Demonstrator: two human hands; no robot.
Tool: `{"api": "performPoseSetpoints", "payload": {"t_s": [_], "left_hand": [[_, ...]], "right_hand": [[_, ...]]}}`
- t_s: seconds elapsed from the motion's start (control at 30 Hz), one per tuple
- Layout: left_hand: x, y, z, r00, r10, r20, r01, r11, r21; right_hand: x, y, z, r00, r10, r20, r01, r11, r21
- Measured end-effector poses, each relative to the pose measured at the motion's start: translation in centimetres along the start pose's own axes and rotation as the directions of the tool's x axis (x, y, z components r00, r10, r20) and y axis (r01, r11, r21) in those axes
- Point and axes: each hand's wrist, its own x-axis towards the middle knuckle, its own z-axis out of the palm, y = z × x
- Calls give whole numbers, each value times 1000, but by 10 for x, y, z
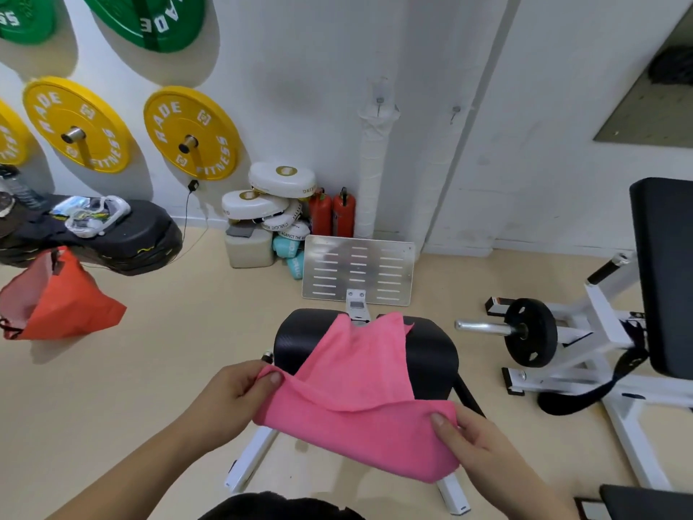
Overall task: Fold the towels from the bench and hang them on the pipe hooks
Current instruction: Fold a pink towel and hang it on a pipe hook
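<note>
A pink towel [356, 399] is spread between my hands above the black padded bench [431, 350]. My left hand [240, 392] pinches its left edge with thumb on top. My right hand [472, 441] grips the lower right part, where the cloth is doubled over. The towel's far corners lie loosely on the bench pad. Two white wrapped pipes [375, 163] stand against the back wall, each with a small metal hook [380, 103] near the top; the second hook [455, 111] is on the right pipe. Both hooks are bare.
A slotted metal footplate [358, 270] stands just beyond the bench. Two red fire extinguishers [332, 213] and stacked white pads [270, 198] crowd the corner. A white weight machine with a black plate [530, 332] is to the right. An orange bag [60, 298] hangs at left.
</note>
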Motion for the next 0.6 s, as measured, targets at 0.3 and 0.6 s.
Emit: {"api": "performPoseSetpoints", "payload": {"t_s": [0.3,0.6], "left_hand": [[62,-1,24,998,-54,18,54,998,11],[205,2,56,991,-107,82,99,991,93]], "right_hand": [[54,17,-12,983,25,-183,-43,995,-92],[194,-7,-27,947,106,-303,-131,989,-65]]}}
